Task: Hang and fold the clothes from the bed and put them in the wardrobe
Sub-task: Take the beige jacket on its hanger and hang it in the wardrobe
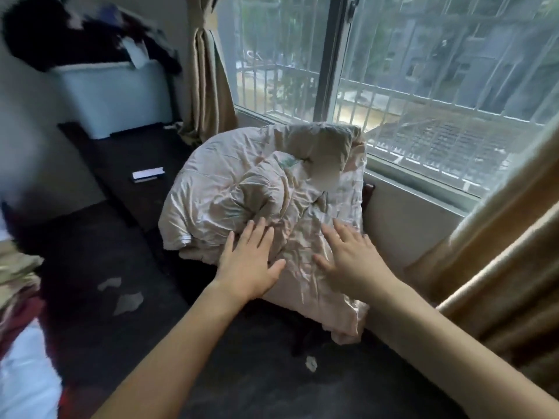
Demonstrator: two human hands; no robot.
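Note:
A crumpled pale pink quilt lies bundled over a dark seat by the window, its lower corner hanging toward the floor. My left hand rests flat on the quilt's near side with fingers straight and spread. My right hand lies flat beside it, fingers spread, on the quilt's right half. Neither hand grips the fabric. At the left edge a heap of clothes sits on the bed. The wardrobe is not in view.
A barred window fills the back right, with tan curtains at right and a second tan curtain in the corner. A dark low table holds a small white box. A pale blue bin carries dark clothes. Paper scraps lie on the dark floor.

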